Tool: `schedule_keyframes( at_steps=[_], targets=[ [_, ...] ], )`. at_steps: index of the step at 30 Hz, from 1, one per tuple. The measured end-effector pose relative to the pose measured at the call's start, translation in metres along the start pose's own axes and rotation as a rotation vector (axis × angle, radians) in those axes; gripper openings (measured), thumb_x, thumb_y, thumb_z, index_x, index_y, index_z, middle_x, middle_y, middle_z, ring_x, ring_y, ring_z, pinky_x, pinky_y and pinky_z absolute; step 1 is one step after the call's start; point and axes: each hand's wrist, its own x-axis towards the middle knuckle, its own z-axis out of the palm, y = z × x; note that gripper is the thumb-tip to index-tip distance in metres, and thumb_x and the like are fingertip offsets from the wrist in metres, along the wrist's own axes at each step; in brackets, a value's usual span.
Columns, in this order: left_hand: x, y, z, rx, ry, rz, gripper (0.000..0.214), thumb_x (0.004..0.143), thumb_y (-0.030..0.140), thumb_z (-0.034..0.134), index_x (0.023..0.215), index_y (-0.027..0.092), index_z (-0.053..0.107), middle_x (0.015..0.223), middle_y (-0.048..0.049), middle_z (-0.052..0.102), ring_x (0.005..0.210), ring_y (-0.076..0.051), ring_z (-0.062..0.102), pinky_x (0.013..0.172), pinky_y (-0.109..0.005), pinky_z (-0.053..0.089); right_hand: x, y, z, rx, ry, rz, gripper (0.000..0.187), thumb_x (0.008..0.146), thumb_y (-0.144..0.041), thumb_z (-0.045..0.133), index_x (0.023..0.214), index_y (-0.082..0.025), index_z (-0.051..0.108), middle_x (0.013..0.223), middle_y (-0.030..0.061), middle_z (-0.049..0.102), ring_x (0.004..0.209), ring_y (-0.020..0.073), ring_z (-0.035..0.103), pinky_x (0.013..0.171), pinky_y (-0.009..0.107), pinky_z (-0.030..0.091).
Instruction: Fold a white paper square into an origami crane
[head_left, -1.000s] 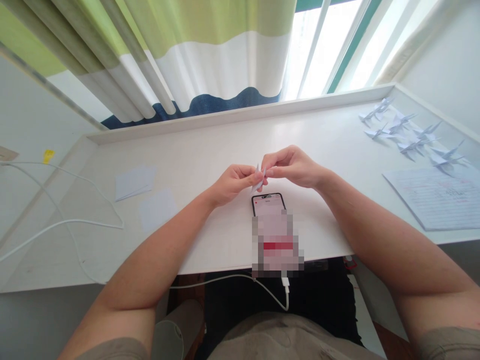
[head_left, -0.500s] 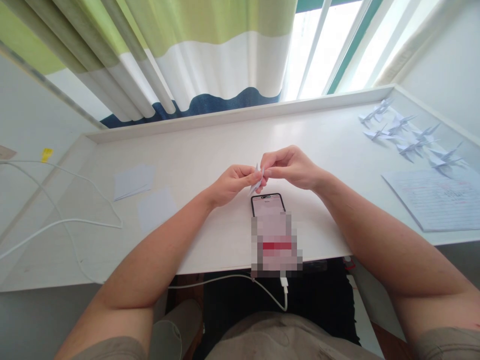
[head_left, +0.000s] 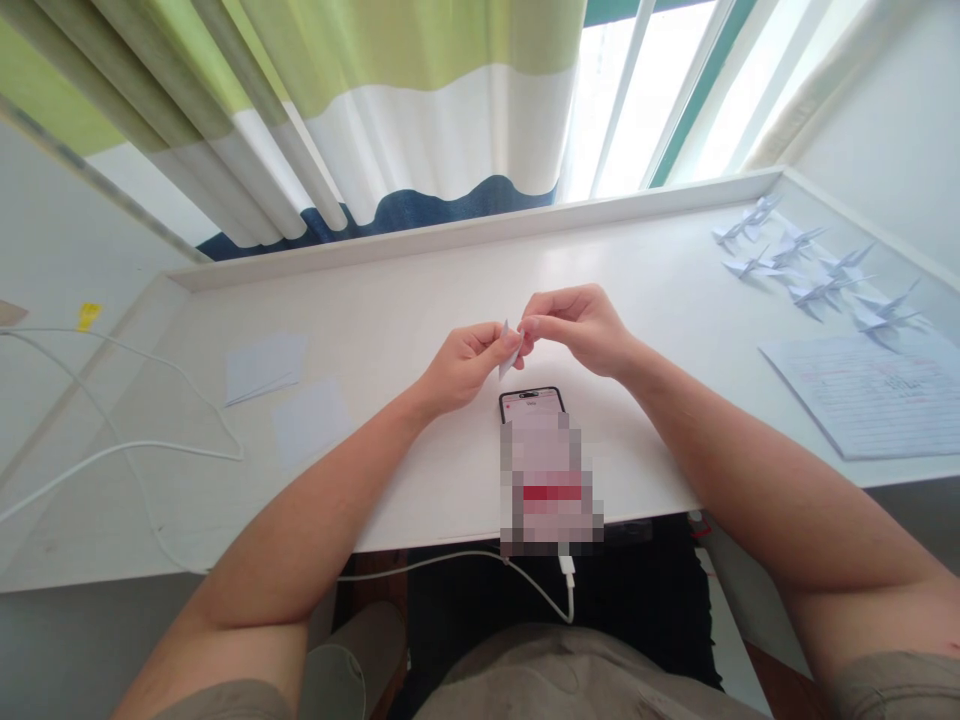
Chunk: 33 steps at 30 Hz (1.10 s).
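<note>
A small piece of folded white paper (head_left: pixel 510 358) is held above the white desk (head_left: pixel 420 480), just beyond the phone. My left hand (head_left: pixel 474 368) pinches it between thumb and fingers, with part of the paper covered by them. From the other side, my right hand (head_left: pixel 576 325) has thumb and index finger closed at the upper tip of the same paper. Below both hands lies a phone (head_left: pixel 531 404), its lower part pixelated. Several folded paper cranes (head_left: pixel 817 290) stand at the far right of the desk.
White paper sheets (head_left: pixel 264 370) lie at the left, with a fainter sheet (head_left: pixel 311 420) beside them. A lined paper pad (head_left: pixel 870 400) sits at the right. A white cable (head_left: pixel 180 450) loops over the left side; a charging plug (head_left: pixel 567 570) hangs at the phone's near end.
My fingers have shifted slightly on the folded paper, and its points look closer together. The whole view has moved a little; the phone, sheets and cranes stay in place.
</note>
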Motion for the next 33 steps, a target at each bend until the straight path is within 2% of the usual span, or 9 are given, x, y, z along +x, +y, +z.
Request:
schedule_keyframes(
  at_steps=[4, 8, 11, 20, 27, 33],
  targets=[
    [0.000, 0.000, 0.000, -0.003, -0.001, -0.022, 0.053, 0.095, 0.068, 0.074, 0.079, 0.017, 0.073, 0.079, -0.0048, 0.072, 0.074, -0.014, 0.061, 0.072, -0.030, 0.048, 0.001, 0.000, 0.005, -0.071, 0.064, -0.016, 0.028, 0.088, -0.033, 0.086, 0.069, -0.019, 0.071, 0.065, 0.0009, 0.070, 0.064, 0.0183, 0.073, 0.067, 0.035, 0.061],
    [0.001, -0.001, 0.000, -0.050, 0.061, -0.043, 0.047, 0.090, 0.065, 0.082, 0.087, 0.018, 0.076, 0.075, -0.0028, 0.072, 0.070, -0.013, 0.061, 0.070, -0.029, 0.048, 0.001, 0.003, 0.007, -0.193, 0.184, -0.029, 0.024, 0.086, -0.028, 0.084, 0.068, -0.020, 0.070, 0.064, -0.0005, 0.069, 0.062, 0.0151, 0.068, 0.064, 0.032, 0.058],
    [0.002, -0.002, 0.000, -0.056, 0.078, -0.059, 0.046, 0.088, 0.063, 0.085, 0.086, 0.018, 0.076, 0.073, -0.0020, 0.071, 0.067, -0.012, 0.060, 0.067, -0.029, 0.047, 0.001, 0.005, 0.008, -0.242, 0.222, -0.030, 0.022, 0.085, -0.027, 0.082, 0.069, -0.020, 0.069, 0.066, -0.0003, 0.070, 0.064, 0.0150, 0.067, 0.064, 0.032, 0.058],
    [0.002, -0.004, -0.001, -0.088, 0.136, -0.093, 0.047, 0.082, 0.060, 0.091, 0.085, 0.017, 0.073, 0.076, -0.0032, 0.075, 0.071, -0.014, 0.068, 0.074, -0.030, 0.054, 0.001, 0.005, 0.010, -0.184, 0.163, -0.029, 0.021, 0.089, -0.027, 0.080, 0.072, -0.020, 0.070, 0.066, 0.0001, 0.070, 0.066, 0.0165, 0.070, 0.068, 0.034, 0.059],
    [0.001, -0.004, -0.001, -0.048, 0.104, -0.081, 0.049, 0.088, 0.064, 0.084, 0.086, 0.017, 0.073, 0.078, -0.0050, 0.076, 0.073, -0.015, 0.068, 0.073, -0.029, 0.052, 0.001, 0.006, -0.001, -0.217, 0.183, -0.030, 0.021, 0.089, -0.031, 0.082, 0.073, -0.019, 0.075, 0.068, 0.0009, 0.072, 0.066, 0.0151, 0.067, 0.068, 0.033, 0.056],
    [0.002, -0.004, -0.001, -0.003, 0.132, -0.043, 0.054, 0.092, 0.069, 0.077, 0.083, 0.017, 0.074, 0.080, -0.0072, 0.078, 0.075, -0.016, 0.068, 0.075, -0.031, 0.053, 0.001, 0.007, 0.000, -0.098, 0.056, 0.000, 0.015, 0.086, -0.029, 0.086, 0.080, -0.019, 0.077, 0.072, 0.0016, 0.073, 0.072, 0.0178, 0.072, 0.071, 0.035, 0.059]
  ],
)
